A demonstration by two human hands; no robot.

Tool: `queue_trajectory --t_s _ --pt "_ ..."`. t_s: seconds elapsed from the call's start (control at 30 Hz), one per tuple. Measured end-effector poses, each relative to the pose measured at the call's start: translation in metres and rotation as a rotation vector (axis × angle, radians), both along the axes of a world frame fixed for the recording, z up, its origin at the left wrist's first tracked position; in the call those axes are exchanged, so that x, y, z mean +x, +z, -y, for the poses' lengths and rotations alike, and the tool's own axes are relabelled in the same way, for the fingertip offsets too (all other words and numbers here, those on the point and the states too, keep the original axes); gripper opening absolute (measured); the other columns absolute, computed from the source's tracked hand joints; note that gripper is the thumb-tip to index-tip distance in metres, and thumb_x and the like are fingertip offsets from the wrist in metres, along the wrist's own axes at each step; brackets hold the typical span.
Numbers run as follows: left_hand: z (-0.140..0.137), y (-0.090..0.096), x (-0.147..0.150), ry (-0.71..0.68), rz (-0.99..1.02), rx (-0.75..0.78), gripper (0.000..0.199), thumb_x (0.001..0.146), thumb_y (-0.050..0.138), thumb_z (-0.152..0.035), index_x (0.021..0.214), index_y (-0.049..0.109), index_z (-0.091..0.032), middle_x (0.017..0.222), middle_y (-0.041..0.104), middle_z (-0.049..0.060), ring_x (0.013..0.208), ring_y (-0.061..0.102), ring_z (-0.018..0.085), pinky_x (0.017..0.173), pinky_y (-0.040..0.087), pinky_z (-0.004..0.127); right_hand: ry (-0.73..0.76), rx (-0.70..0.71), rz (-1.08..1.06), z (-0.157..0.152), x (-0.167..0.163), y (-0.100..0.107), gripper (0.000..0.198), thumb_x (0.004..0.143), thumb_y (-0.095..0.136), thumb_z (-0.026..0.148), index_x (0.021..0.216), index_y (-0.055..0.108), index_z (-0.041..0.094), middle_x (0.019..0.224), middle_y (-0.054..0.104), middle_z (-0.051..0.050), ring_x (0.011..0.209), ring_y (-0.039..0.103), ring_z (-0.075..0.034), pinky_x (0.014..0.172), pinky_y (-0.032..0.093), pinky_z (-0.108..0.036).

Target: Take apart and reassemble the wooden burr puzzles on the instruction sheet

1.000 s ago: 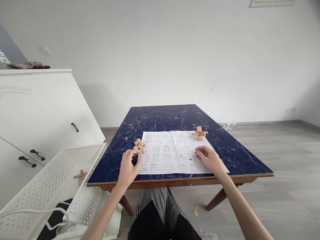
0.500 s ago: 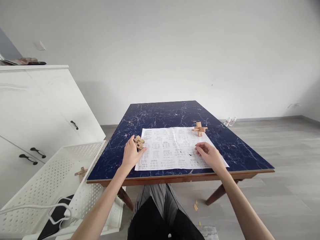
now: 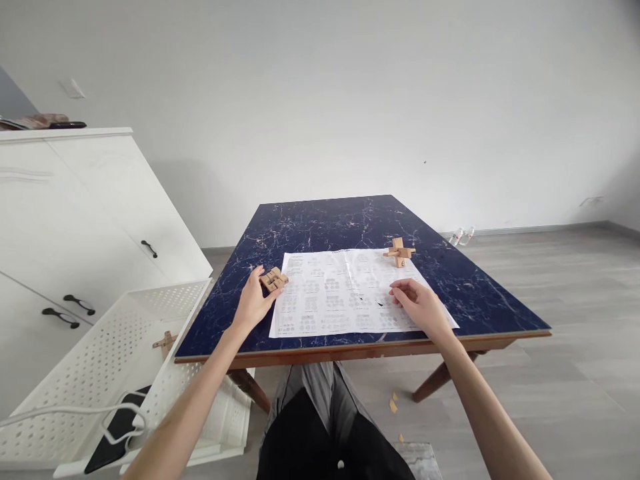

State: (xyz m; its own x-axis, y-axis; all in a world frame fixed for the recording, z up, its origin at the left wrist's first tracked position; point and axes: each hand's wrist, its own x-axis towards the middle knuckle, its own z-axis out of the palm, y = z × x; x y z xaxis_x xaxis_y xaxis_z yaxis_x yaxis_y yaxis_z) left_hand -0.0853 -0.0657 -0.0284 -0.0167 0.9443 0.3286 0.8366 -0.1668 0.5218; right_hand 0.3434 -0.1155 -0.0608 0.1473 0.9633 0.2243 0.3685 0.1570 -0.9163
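A small cluster of wooden blocks point(image 3: 274, 279) sits at the fingertips of the left hand point(image 3: 254, 303), whose thumb and fingers close on it from two sides; whether it is lifted off the surface I cannot tell. The cluster lies at the left edge of a printed paper sheet point(image 3: 325, 293), which spreads between the two hands and shows rows of small, faint figures too fine to read. The right hand point(image 3: 420, 305) is well apart from the left, over the right part of the sheet, its fingers loosely curled with the thumb beside them; I cannot tell whether the tips meet. Just beside its fingertips, toward the left hand, are small dark marks point(image 3: 380, 305) on the sheet. Beyond the right hand, at the sheet's far right corner, stands a wooden cross point(image 3: 400, 253) of interlocked bars. All this rests on a table point(image 3: 320, 223) with a dark blue, white-veined top, which reaches well past both hands. To the left of the left forearm is a white perforated basket point(image 3: 90, 360) with another wooden piece point(image 3: 165, 342) inside, as well as a white cable point(image 3: 65, 415); a white cabinet point(image 3: 90, 213) stands farther out on that side. Clear bottles point(image 3: 466, 236) lie on the floor beyond the right hand.
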Motion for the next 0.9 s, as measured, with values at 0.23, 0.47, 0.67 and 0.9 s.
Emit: queue_trajectory --t_s 0.23,0.47,0.67,0.9 --pt "-0.012 0.010 0.004 -0.048 -0.033 -0.045 0.085 0.085 0.086 -0.045 0.153 0.044 -0.020 0.159 0.057 0.021 0.145 0.058 0.040 0.120 0.047 0.053 0.008 0.000 0.011 -0.001 0.002 -0.003 0.030 0.094 0.066 0.050 0.102 0.070 0.022 0.092 0.079 -0.009 0.080 0.075 -0.025 0.076 0.060 -0.039" --pt "-0.026 0.020 0.004 -0.100 -0.062 -0.072 0.085 0.079 0.089 -0.053 0.148 0.052 -0.021 0.149 0.065 0.018 0.139 0.062 0.039 0.117 0.049 0.054 0.003 -0.011 0.018 0.001 0.000 0.001 0.028 0.094 0.065 0.048 0.102 0.070 0.023 0.094 0.080 -0.009 0.082 0.076 -0.026 0.079 0.060 -0.040" --pt "-0.026 0.023 0.007 -0.084 -0.053 -0.073 0.077 0.082 0.086 -0.055 0.143 0.057 -0.019 0.139 0.072 0.018 0.130 0.067 0.039 0.109 0.054 0.052 -0.016 -0.026 0.026 0.004 0.000 0.003 0.027 0.093 0.066 0.048 0.101 0.070 0.023 0.093 0.080 -0.008 0.081 0.076 -0.026 0.078 0.059 -0.039" --pt "-0.003 0.034 0.029 -0.083 -0.002 -0.036 0.076 0.081 0.089 -0.053 0.142 0.059 -0.019 0.138 0.072 0.017 0.125 0.070 0.038 0.109 0.055 0.053 -0.012 -0.022 0.015 0.003 0.000 0.001 0.025 0.093 0.066 0.046 0.102 0.070 0.023 0.095 0.080 -0.008 0.081 0.076 -0.025 0.077 0.060 -0.038"
